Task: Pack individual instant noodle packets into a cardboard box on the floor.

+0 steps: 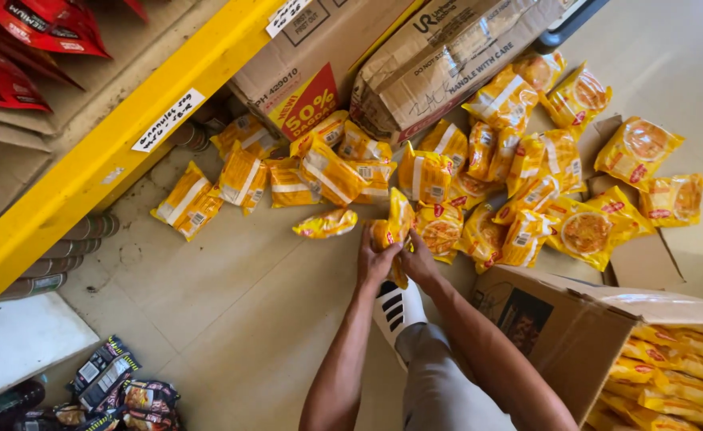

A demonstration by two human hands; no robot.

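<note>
Both my hands meet over the floor on a small stack of yellow noodle packets. My left hand grips the stack from the left side. My right hand holds it from the right, fingers closed round the lower end. Just left of the stack lies a single yellow packet on the tiles. A wide scatter of the same yellow packets covers the floor beyond my hands.
An open cardboard box with several yellow packets inside stands at the lower right. Two more cardboard boxes lie beyond the scatter. A yellow shelf beam runs along the left. Dark packets lie bottom left. My white shoe is under my arms.
</note>
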